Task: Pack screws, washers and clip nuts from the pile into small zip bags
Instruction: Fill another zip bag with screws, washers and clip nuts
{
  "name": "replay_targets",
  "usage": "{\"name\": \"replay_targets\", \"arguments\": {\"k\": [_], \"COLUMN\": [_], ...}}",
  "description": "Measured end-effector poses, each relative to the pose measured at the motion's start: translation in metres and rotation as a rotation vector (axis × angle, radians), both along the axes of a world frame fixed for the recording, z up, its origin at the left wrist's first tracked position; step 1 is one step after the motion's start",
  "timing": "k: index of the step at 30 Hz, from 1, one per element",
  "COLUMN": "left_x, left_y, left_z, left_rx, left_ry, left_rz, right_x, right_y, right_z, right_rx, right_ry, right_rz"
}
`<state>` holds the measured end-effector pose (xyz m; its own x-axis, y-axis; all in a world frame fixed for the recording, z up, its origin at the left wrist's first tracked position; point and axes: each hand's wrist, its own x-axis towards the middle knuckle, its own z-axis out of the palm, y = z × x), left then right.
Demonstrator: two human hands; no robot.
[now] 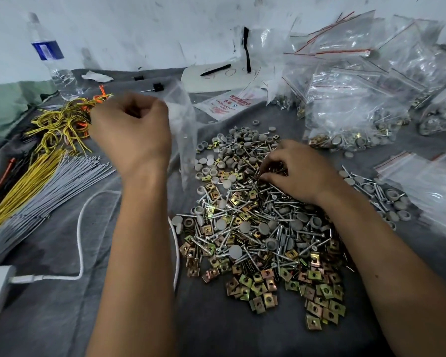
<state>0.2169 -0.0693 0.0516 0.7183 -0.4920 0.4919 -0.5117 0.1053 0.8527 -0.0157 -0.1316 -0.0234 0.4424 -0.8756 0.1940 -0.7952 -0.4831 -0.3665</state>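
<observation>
Grey cloth-covered surface (216, 331). On it: pile of screws, washers and clip nuts (263, 228), filled zip bags (358, 99), cable ties (49, 181), white cable (81, 235). Water bottle (52, 57) stands at back left.

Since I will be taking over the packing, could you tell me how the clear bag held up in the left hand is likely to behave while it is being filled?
The bag will probably be floppy: it hangs limp and creased from the left hand. It seems very light, a thin clear film. Its mouth may sag shut unless held open, so small parts from the pile could miss.
</observation>
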Motion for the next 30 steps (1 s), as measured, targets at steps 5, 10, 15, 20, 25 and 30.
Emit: {"name": "replay_targets", "arguments": {"k": [5, 10, 15, 20, 25, 30], "left_x": [0.011, -0.025, -0.056, -0.058, -0.061, -0.061], "left_y": [0.009, -0.001, -0.004, -0.005, -0.005, -0.006], "left_z": [0.013, -0.015, -0.068, -0.083, -0.083, -0.083], "left_rx": [-0.008, 0.228, 0.329, 0.286, 0.238, 0.201], "left_ry": [-0.169, -0.423, -0.296, -0.157, -0.039, 0.040], "left_rz": [0.095, 0.057, -0.205, -0.289, -0.373, -0.400], "right_x": [0.004, 0.005, 0.002, 0.000, 0.008, 0.015], "right_y": [-0.005, -0.004, -0.002, -0.002, 0.010, 0.014], "right_z": [-0.001, 0.000, -0.003, -0.003, 0.001, -0.003], "right_rx": [0.028, 0.038, -0.021, -0.010, 0.069, -0.025], "right_ry": [0.039, -0.025, -0.106, -0.477, -0.868, -0.771], "right_rz": [0.011, 0.011, 0.010, -0.068, 0.073, 0.202]}}
